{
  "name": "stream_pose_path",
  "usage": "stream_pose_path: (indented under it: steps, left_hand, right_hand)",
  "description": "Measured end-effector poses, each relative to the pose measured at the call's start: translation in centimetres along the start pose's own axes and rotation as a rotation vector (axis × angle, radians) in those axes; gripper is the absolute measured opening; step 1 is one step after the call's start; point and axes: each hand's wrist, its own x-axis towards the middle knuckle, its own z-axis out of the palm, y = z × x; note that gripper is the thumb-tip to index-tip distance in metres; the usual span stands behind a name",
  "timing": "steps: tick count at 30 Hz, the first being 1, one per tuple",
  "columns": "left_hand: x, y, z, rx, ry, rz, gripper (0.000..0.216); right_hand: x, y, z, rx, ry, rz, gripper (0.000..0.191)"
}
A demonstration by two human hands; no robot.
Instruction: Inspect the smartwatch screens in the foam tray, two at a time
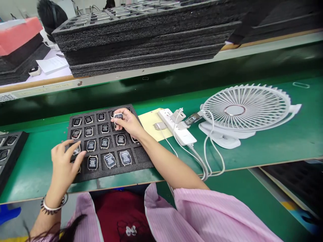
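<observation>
Foam tray (142,157) left of power strip (188,137), fan (234,110) farthest right

A small, rectangular, black-faced smartwatch body (118,116) with a silver rim was held just above the far right pockets of the black foam compartment tray (141,158). Similar watch bodies (105,143) lay face-up in most other pockets.

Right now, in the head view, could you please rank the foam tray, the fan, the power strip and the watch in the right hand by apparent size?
1. Foam tray and fan: about alike, so I will not rank them.
2. Power strip.
3. Watch in the right hand.
</observation>
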Motion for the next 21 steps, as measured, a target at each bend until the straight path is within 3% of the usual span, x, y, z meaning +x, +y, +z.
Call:
stream_pose_path:
  steps: [5,10,14,17,21]
  left_hand:
    - [-3.5,-4.7,0.5,-0.012,-0.015,-0.3,0.056]
    - [-4.9,-5.3,1.9,-0.197,-0.079,-0.563,0.063]
    - [-5.3,-5.2,2.3,-0.315,-0.094,-0.625,0.068]
    - [-6.1,-5.8,2.1,-0.407,-0.115,-0.731,0.078]
    - [-7.5,-6.9,1.1,-0.465,-0.222,-0.839,0.09]
  right_hand:
    - [-0.1,0.1,-0.2,-0.037,0.024,-0.031,0.042]
    - [-1.0,-0.4,-1.2,0.058,-0.034,0.032,0.045]
    - [-4.4,-1.5,-2.6,0.089,-0.068,0.085,0.059]
    - [-8.0,-1.9,-4.0,-0.011,-0.094,0.086,0.068]
    - [-12.0,-2.1,-5.6,-0.379,-0.146,0.07,0.049]
